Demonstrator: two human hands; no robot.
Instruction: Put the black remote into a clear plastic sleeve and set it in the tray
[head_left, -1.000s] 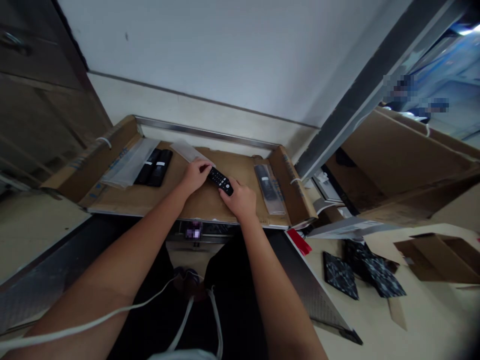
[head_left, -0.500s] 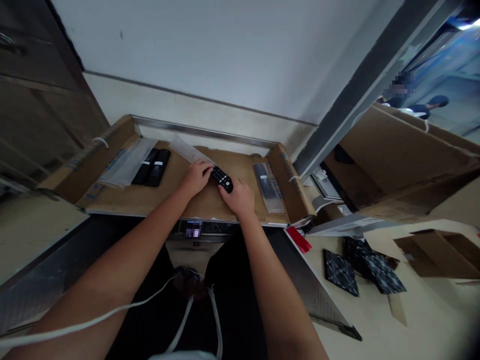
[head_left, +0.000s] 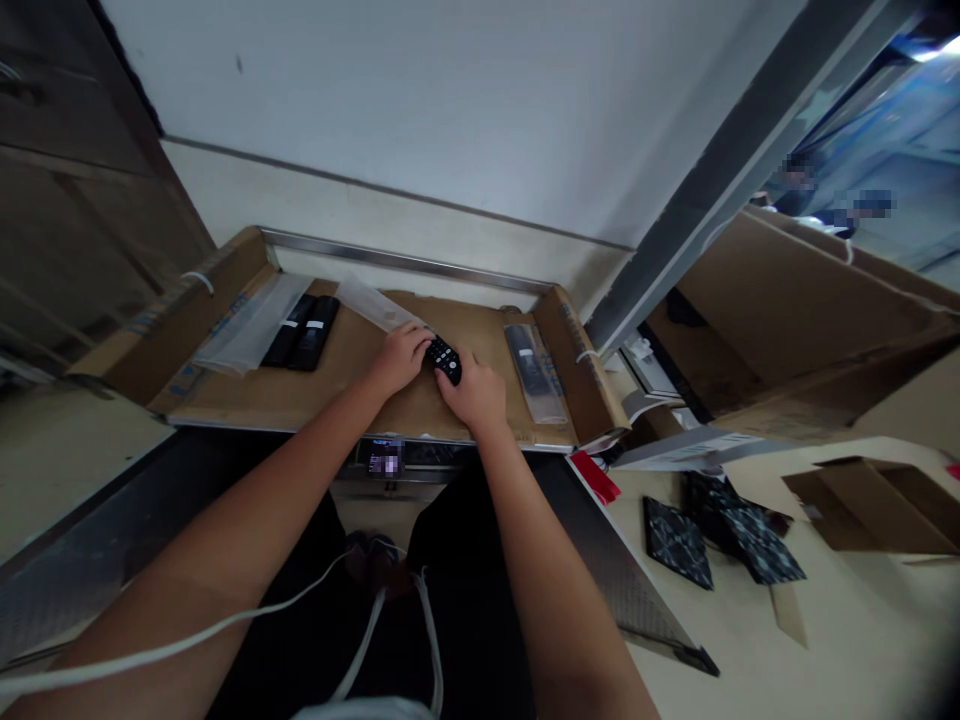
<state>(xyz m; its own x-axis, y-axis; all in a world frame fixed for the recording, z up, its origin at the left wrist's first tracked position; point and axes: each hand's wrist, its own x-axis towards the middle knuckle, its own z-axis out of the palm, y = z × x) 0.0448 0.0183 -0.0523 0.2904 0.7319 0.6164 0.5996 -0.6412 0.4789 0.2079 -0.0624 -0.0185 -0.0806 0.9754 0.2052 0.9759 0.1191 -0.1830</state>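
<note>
A black remote control (head_left: pixel 445 362) with pale buttons lies slanted between my hands over the cardboard-lined tray (head_left: pixel 360 400). My right hand (head_left: pixel 475 392) is closed round its lower end, thumb along the near side. My left hand (head_left: pixel 403 358) is closed at the upper end, fingers pressed on a clear plastic sleeve (head_left: pixel 371 300) that stretches away to the upper left. How far the remote sits inside the sleeve is hidden under the left fingers. To the left, two black remotes (head_left: pixel 313 335) lie side by side, next to a stack of clear sleeves (head_left: pixel 255 325).
A bagged remote (head_left: pixel 534 370) lies near the tray's right cardboard wall (head_left: pixel 581 365). A large carton (head_left: pixel 817 320) stands to the right. Dark patterned pieces (head_left: pixel 720 530) and an opened box (head_left: pixel 877 500) are on the floor. A white cord crosses my left arm.
My left hand has shifted slightly right along the remote, covering more of its upper end. The right hand has stayed nearly in place on the lower end.
</note>
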